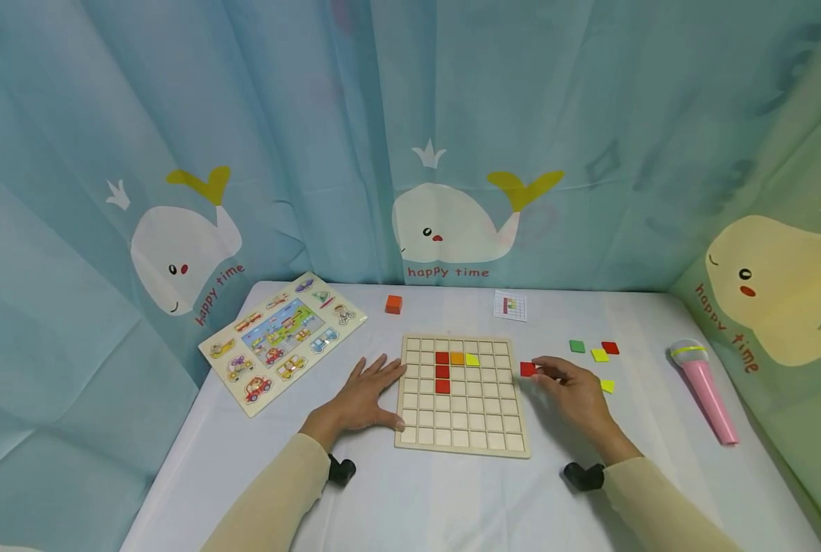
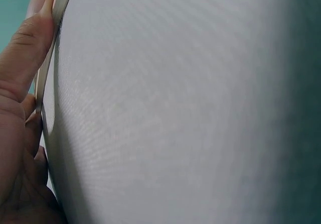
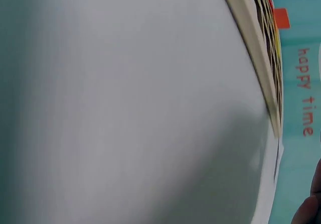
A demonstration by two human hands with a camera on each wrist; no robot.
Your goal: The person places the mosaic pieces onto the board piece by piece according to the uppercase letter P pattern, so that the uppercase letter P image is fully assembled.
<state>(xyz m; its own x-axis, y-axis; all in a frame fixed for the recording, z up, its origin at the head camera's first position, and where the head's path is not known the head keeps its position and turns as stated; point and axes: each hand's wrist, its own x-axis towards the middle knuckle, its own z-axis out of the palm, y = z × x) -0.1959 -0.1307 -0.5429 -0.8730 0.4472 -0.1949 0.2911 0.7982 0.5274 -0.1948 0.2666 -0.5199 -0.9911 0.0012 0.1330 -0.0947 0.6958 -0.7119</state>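
A square wooden grid board (image 1: 460, 445) lies on the table between the hands. In its cells sit a column of three red tiles (image 1: 442, 372), an orange tile (image 1: 458, 359) and a yellow tile (image 1: 472, 359). My left hand (image 1: 363, 399) rests at the board's left edge with fingers spread, its thumb (image 2: 30, 48) touching the rim. Just off the board's right edge, my right hand (image 1: 576, 395) pinches a red square tile (image 1: 527, 369) between thumb and fingertips. The right wrist view catches only a bit of that hand, and the tile is not visible there.
Loose green (image 1: 577, 346), yellow (image 1: 599, 355) and red tiles (image 1: 611, 348) lie right of the board, with another yellow tile (image 1: 608, 386). Behind it are a pattern card (image 1: 510, 305) and an orange block (image 1: 393, 305). A vehicle puzzle (image 1: 282, 341) lies left, a pink toy microphone (image 1: 707, 395) right.
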